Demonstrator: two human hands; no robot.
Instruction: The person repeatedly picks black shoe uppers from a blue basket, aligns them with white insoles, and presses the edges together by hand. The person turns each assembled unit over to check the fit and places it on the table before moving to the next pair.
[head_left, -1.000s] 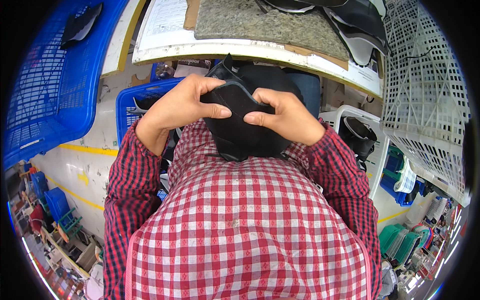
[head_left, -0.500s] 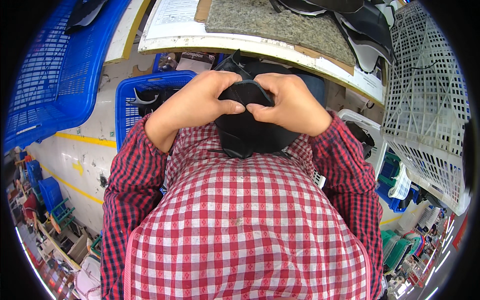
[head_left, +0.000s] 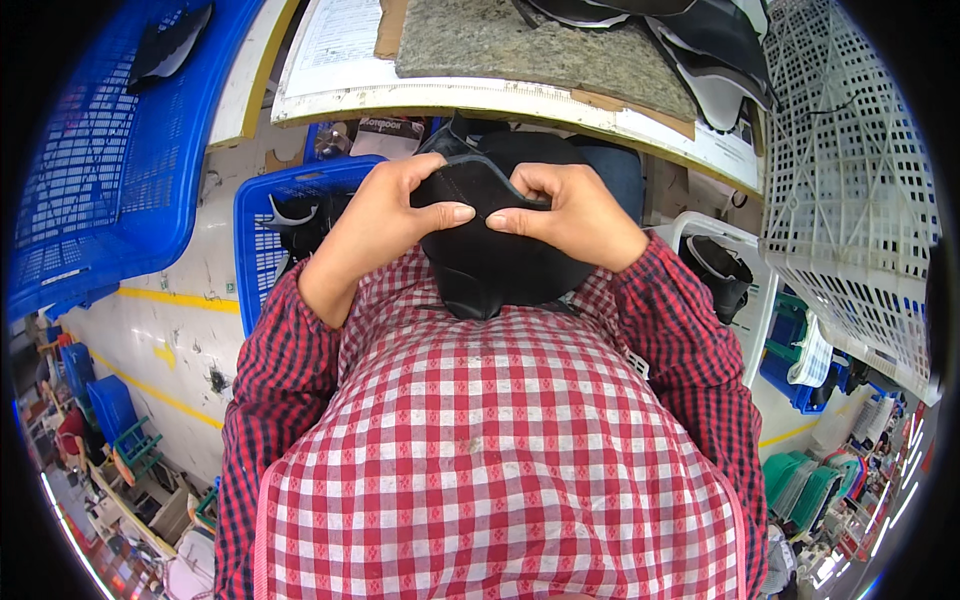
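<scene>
A black shoe upper [head_left: 490,245] rests over my lap against the checked apron, its top edge raised between both hands. My left hand [head_left: 395,205] pinches that edge on the left, thumb flat on the near face and fingers behind it. On the other side my right hand [head_left: 575,210] grips the same edge, its thumb on the near face and the fingers curled over the rim. The two thumb tips lie close together, a small gap apart. Fingers behind the material are partly hidden.
Ahead is a white worktable edge [head_left: 480,100] with a grey stone-like slab [head_left: 540,62] and black-and-white uppers [head_left: 710,60]. Blue baskets stand at left, one [head_left: 250,215] beside my left arm holding dark pieces. A white crate [head_left: 850,170] and a white bin [head_left: 765,260] are at right.
My thumbs have drawn slightly apart along the upper's edge, my left hand shifting left. The edge looks more spread and lifted. The view has shifted a little.
</scene>
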